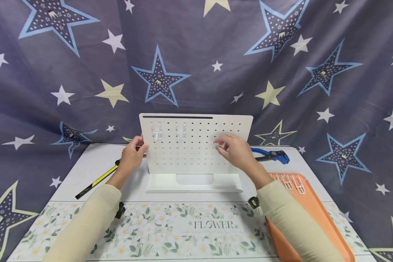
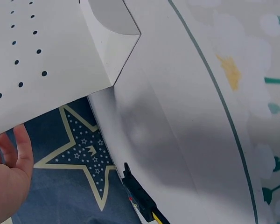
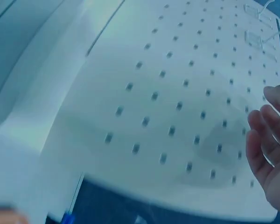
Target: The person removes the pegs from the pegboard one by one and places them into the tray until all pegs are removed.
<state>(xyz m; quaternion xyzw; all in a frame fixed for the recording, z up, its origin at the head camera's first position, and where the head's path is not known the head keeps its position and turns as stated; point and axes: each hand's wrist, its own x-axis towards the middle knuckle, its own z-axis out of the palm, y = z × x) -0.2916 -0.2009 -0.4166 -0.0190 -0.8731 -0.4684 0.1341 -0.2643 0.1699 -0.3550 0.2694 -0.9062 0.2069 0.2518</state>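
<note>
A white pegboard (image 1: pixel 196 156) stands upright on its base, with two clear hooks (image 1: pixel 157 131) (image 1: pixel 181 131) hung at its upper left. At the board's left edge, my left hand (image 1: pixel 133 153) holds the rim; in the left wrist view some fingers (image 2: pixel 22 144) reach that edge and their tips are partly hidden by it. My right hand (image 1: pixel 234 149) is in front of the board's right half, fingers bent loosely. Seen from the right wrist, its fingers (image 3: pixel 256 154) and thumb are apart with nothing visible between them.
An orange tray (image 1: pixel 314 214) with several hooks (image 1: pixel 293 183) lies at the right, partly under the right forearm. Blue-handled pliers (image 1: pixel 273 155) lie behind it. A yellow-and-black tool (image 1: pixel 98 180) lies left of the board. A starry curtain (image 1: pixel 196 91) hangs behind the table.
</note>
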